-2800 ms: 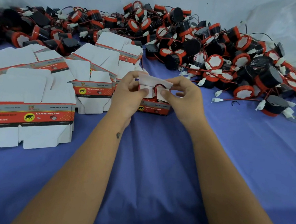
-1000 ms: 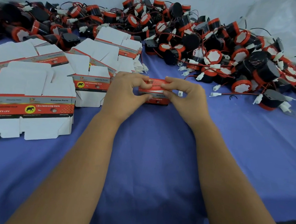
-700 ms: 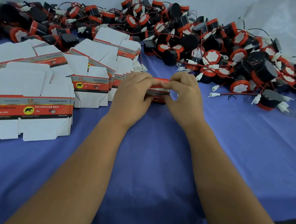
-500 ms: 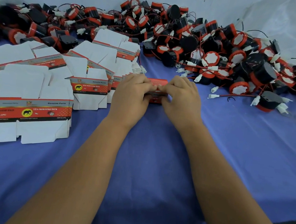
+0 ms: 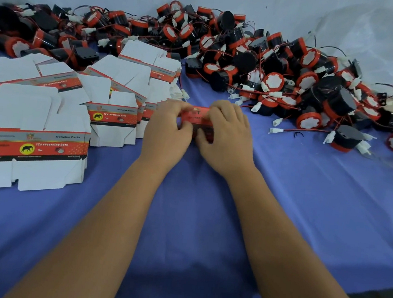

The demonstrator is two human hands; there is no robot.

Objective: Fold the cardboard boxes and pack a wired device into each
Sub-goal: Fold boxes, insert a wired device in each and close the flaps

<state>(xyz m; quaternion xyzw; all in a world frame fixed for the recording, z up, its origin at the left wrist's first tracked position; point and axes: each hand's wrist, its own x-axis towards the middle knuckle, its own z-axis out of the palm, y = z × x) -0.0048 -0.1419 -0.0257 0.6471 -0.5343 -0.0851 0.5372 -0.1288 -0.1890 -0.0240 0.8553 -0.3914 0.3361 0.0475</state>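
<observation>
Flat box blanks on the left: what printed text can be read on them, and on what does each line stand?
"Genuine Parts": grey band of the nearest flat box blank.
"12v reversing horn": its red band, beside a black elephant on a yellow oval.
Same two lines: second flat blank.
Small print on both: too blurred.
Red box gripped by left hand and right hand: unreadable.

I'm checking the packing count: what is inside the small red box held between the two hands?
Nothing inside shows. The red box looks closed, gripped by the left hand and right hand, which cover much of it. Whether a device is in it cannot be seen.
</observation>
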